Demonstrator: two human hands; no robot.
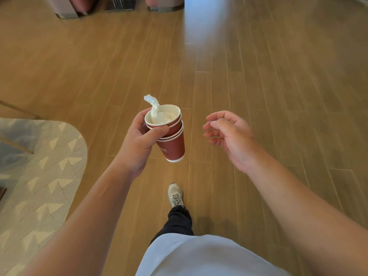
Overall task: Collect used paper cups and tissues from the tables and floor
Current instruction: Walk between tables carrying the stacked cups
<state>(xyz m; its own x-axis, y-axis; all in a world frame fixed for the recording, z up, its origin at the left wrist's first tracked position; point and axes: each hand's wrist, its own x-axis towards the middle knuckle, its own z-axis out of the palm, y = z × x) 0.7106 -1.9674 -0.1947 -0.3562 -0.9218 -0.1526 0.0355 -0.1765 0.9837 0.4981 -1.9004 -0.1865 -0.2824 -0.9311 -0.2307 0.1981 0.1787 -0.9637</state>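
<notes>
Over the wooden plank floor (258,76), the left hand (139,140) has its grip wrapped round a nested stack of red paper cups (172,140) stuffed with crumpled white tissue (157,112), while the right hand (229,134), just beside it, hangs loosely curled, holding nothing.

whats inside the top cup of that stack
White crumpled tissue fills the top cup of the red cup stack held in the left hand, one twisted end poking above the rim. Anything beneath the tissue is covered.
</notes>
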